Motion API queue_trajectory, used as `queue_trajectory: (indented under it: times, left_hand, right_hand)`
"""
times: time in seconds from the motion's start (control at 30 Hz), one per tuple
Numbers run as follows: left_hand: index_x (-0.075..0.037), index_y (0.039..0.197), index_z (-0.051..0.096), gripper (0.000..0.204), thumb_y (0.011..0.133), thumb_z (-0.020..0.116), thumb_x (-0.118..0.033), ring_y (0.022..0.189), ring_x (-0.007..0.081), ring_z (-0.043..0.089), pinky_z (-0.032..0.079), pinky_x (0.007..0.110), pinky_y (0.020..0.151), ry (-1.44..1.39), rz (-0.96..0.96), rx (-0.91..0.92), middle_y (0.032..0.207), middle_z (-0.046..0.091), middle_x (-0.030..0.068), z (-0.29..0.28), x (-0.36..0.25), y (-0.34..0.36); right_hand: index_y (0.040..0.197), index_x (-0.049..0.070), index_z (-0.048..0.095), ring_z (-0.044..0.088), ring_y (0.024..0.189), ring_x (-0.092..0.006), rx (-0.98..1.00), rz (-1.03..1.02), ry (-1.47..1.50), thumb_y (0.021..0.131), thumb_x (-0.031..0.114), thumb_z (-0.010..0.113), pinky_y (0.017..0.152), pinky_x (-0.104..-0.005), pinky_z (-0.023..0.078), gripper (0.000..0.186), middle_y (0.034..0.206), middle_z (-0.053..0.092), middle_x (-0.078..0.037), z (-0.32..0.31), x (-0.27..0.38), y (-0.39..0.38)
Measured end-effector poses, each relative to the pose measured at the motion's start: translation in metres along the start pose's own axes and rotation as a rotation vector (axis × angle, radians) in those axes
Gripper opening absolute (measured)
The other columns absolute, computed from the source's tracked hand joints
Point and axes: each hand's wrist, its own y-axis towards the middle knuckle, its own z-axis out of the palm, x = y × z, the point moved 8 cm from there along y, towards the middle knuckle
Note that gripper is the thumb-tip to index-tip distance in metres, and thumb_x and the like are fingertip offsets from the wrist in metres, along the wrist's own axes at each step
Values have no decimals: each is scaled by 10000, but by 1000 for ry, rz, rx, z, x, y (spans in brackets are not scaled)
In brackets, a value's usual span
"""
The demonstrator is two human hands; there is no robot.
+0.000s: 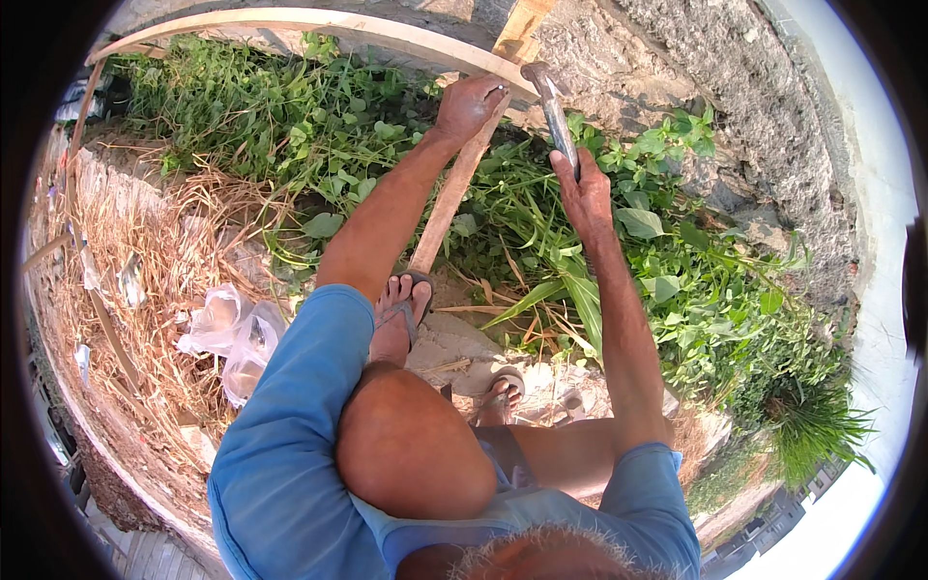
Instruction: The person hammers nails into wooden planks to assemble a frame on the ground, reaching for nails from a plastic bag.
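Observation:
My right hand (585, 193) is closed around the handle of a hammer (557, 124). The hammer's head rests at or just above a long wooden board (406, 34), close to where a wooden strip (447, 208) meets it. At that joint my left hand (468, 111) is closed, its fingertips pressed together against the wood. A small pale spot shows at those fingertips, too small to name. The strip slants down from the left hand to my sandalled foot (396, 309). Beyond the board another wooden piece (522, 29) sticks out at the top.
Green plants (280, 106) grow under and around the wood. Dry straw (155, 300) covers the ground at left, with a crumpled clear plastic bag (235, 333) on it. A rough stone-like surface (735, 87) rises at upper right, beside a pale wall (880, 126).

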Motion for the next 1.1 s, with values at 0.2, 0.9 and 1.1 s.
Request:
queue_trajectory:
  times: [0.2,0.9,1.1]
  left_hand:
    - [-94,1113,730,277,851,719,-183,911,334,716,565,390,807,33,1,84,1029,740,143,5,18,-12]
    - [-92,1111,740,345,789,776,-212,931,322,717,564,387,842,51,144,115,1051,744,131,5,25,15]
    - [-100,1112,728,301,843,699,-232,992,355,681,546,435,879,95,37,263,1055,721,156,9,16,12]
  right_hand:
    - [975,38,559,659,613,-373,-22,-293,-53,981,398,657,577,-466,516,374,663,618,-184,9,26,-37]
    - [980,42,563,670,605,-378,-100,-328,-63,960,409,678,537,-472,515,385,668,638,-205,9,32,-29]
    - [982,43,565,669,652,-416,44,-62,-264,978,475,626,584,-509,512,436,685,651,-206,25,-1,-6]
